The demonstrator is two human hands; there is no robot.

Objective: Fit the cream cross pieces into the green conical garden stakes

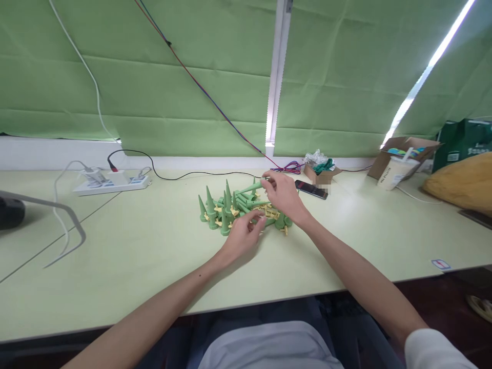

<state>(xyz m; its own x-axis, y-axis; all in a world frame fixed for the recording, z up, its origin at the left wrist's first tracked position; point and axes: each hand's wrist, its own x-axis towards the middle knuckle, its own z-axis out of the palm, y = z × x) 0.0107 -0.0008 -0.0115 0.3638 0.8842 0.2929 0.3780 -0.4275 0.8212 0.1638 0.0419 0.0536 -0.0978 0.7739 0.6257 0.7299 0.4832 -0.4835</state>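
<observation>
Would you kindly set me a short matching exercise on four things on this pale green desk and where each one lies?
Things:
1. white power strip
2. dark smartphone
3. lidded drink cup
4. pile of green plastic cone spikes

Places:
A. at the open cardboard box, far right
B. under both hands, centre
C. far left, by the wall
D. just right of the pile

Pairs: 1-C, 2-D, 3-A, 4-B

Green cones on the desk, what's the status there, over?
Right hand pinches one green cone above the pile of green cones. Left hand rests on pile's near edge. Phone lies just behind.
</observation>
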